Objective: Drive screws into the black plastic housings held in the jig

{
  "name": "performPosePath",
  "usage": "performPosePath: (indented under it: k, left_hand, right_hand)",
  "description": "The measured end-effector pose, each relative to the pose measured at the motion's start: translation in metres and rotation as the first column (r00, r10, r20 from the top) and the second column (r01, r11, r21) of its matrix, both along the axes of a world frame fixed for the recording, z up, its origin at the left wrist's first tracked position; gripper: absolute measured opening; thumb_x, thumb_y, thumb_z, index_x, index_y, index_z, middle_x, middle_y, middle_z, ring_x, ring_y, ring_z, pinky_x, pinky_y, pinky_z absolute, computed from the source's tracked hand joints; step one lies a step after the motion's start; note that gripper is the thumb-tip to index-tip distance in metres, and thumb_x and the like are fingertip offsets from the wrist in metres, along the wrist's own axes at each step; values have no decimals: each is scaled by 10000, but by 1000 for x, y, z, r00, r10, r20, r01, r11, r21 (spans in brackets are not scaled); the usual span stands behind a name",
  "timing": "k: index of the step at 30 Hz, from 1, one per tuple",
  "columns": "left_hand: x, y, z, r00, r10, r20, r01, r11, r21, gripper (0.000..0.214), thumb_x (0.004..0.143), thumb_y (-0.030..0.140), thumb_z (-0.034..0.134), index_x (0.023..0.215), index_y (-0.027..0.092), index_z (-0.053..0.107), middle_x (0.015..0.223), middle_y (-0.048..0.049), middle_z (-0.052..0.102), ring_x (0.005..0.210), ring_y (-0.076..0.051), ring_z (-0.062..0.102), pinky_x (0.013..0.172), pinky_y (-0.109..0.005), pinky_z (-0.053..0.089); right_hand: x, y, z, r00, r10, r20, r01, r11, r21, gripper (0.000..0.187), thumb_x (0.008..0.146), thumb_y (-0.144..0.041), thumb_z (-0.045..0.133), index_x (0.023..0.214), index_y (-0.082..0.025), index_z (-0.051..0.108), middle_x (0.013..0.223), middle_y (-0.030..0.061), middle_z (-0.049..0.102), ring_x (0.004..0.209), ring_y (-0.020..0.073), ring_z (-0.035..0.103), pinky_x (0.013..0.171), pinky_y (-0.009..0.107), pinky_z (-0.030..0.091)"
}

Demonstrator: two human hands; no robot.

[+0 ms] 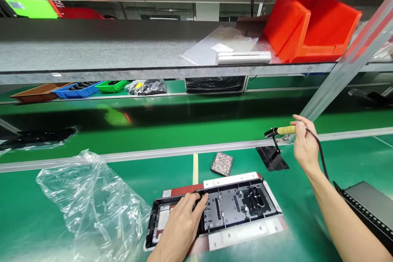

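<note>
My right hand (305, 141) is closed around the yellow handle of a soldering iron (285, 130), whose cable trails down behind my wrist. The iron's front end sits in a small black stand (275, 153) on a dark pad. Across a black plastic housing (231, 206) lies my left hand (186, 217), its fingers extended over the middle crossbar and the thumb apart. The housing lies face up, with a grey inner panel, slots, small posts and black wires at its right end. Under it is a red and white fixture (245, 235). My palm hides part of the left opening.
A crumpled clear plastic bag (98, 208) lies left of the housing. Behind the housing sits a small square tray of grainy material (222, 163). A black slotted part (365, 208) lies at right. Overhead, a metal shelf (107, 51) carries a red bin (310, 28); a slanted post (346, 63) stands at right.
</note>
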State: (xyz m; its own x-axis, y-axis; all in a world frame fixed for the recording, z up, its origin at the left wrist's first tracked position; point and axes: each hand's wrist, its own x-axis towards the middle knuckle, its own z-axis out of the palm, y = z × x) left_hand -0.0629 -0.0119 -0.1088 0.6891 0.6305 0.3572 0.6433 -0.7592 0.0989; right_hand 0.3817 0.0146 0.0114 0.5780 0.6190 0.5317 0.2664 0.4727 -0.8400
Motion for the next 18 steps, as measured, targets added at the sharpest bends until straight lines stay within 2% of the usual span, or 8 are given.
performPosePath:
  k: [4,6,8,10,13,14,16,18]
  left_hand:
    - [1,-4,12,999,-6,41,2,995,98,673,927,-89,374,1530,179,504,1164,-107,721,976,-229,716,832,-384,648]
    - [1,-4,21,996,-33,89,20,989,145,651,927,-96,383,1513,154,512,1092,-95,730,914,-221,711,787,-363,629]
    - [3,-4,35,989,-51,139,26,984,175,597,957,-75,423,1503,147,521,1031,-83,729,874,-219,690,769,-357,605]
    - [4,-4,54,979,-50,197,7,977,213,553,993,-36,487,1512,154,515,989,-77,725,880,-226,666,775,-359,583]
    - [1,-3,85,956,-7,292,-76,959,273,517,1032,38,547,1526,189,513,976,-73,720,918,-237,640,789,-359,562]
    - [-4,-2,94,946,18,325,-116,952,283,492,1045,59,546,1514,206,530,984,-72,720,925,-236,635,797,-358,559]
    - [-19,1,103,921,90,380,-204,940,273,417,1069,111,539,1467,229,582,1018,-74,725,939,-232,633,825,-362,557]
    - [-44,5,100,887,198,417,-305,929,209,346,1089,183,532,1417,232,632,1071,-82,735,976,-235,643,874,-381,560]
  right_hand:
    - [-21,-39,-14,977,-57,206,133,917,-377,409,976,-458,725,1249,-155,698,1201,145,749,992,229,703,871,340,551]
    - [-38,-59,-18,955,10,298,141,865,-482,432,970,-511,710,1254,-185,725,1277,157,746,988,270,724,846,390,580]
    - [-52,-76,-19,907,105,407,125,858,-498,349,991,-482,678,1244,-254,753,1334,117,736,1113,299,716,864,401,595]
    - [-63,-85,-17,685,254,683,85,903,-422,292,1032,-315,599,1289,-285,735,1386,94,717,1191,285,689,900,398,598]
    - [-70,-82,-13,24,346,938,-55,937,-344,561,943,-2,474,1416,-251,645,1467,115,673,1028,227,684,831,379,583]
    - [-72,-78,-13,-129,350,928,-100,926,-363,625,898,37,480,1443,-233,621,1483,125,662,981,217,672,813,377,572]
    - [-73,-68,-16,-290,369,883,-186,883,-431,644,868,29,535,1464,-205,601,1490,143,650,1000,218,664,835,379,553]
    - [-72,-57,-23,-334,388,859,-267,835,-481,549,904,-26,580,1420,-204,632,1438,143,672,1067,225,671,868,374,542]
